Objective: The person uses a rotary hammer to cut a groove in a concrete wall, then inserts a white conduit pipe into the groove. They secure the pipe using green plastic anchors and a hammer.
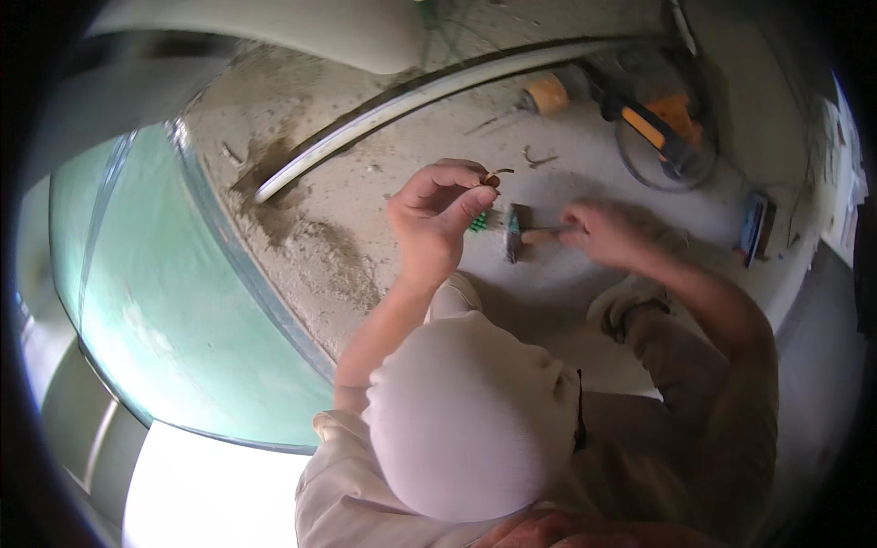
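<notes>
Raised above the floor, my left hand (437,212) is closed, thumb and fingertips pinching a small brownish metal clip (493,178) with a thin curved end sticking out. My right hand (605,234), slightly blurred, is wrapped around the short wooden handle of a hammer (513,234). The hammer's dark head points toward my left hand and stays apart from the clip. Just below my left fingertips shows a small cluster of bright green pieces (478,222), partly hidden by the hand. A similar bent brownish piece (539,159) lies on the floor beyond the hammer.
An orange and black power drill (660,126) lies at the far right, its bit pointing left. A long pale rail (393,110) crosses the dusty floor. Loose rubble (320,265) lies beside a large green panel (201,310) on the left. A dark blue block (755,228) stands right.
</notes>
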`<move>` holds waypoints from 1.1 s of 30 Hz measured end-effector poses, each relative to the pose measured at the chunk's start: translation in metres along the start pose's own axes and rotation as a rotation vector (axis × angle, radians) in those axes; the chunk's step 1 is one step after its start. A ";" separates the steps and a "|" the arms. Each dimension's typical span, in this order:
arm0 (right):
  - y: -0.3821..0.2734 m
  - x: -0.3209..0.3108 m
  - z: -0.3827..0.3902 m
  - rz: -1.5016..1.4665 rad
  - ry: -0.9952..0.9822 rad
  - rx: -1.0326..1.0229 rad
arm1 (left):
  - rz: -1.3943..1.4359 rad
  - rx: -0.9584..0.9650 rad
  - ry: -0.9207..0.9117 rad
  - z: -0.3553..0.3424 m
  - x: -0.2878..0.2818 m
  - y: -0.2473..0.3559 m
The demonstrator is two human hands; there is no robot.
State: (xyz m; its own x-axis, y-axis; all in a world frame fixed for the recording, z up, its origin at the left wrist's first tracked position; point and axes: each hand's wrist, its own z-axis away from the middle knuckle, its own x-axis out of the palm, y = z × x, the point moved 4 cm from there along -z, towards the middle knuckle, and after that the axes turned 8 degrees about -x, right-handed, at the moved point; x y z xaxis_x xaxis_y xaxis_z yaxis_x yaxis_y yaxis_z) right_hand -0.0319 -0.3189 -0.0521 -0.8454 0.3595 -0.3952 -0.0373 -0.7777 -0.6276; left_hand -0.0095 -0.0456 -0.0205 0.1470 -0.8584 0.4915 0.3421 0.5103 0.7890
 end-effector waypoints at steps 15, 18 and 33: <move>0.004 0.009 0.008 0.262 -0.047 -0.016 | -0.376 0.465 0.874 0.013 -0.174 -0.020; -0.017 -0.012 0.011 0.114 -0.060 -0.154 | -0.456 0.530 0.971 0.002 -0.178 -0.021; -0.091 -0.009 -0.046 -0.240 0.005 -0.072 | -0.800 0.633 0.966 -0.028 -0.181 -0.016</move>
State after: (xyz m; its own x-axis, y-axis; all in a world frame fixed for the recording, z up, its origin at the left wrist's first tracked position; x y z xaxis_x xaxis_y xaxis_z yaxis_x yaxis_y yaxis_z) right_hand 0.0035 -0.2276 -0.0220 -0.8140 0.5323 -0.2323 -0.1984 -0.6308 -0.7501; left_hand -0.0155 0.1006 -0.1322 0.7736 -0.4887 -0.4035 0.2026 -0.4125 0.8881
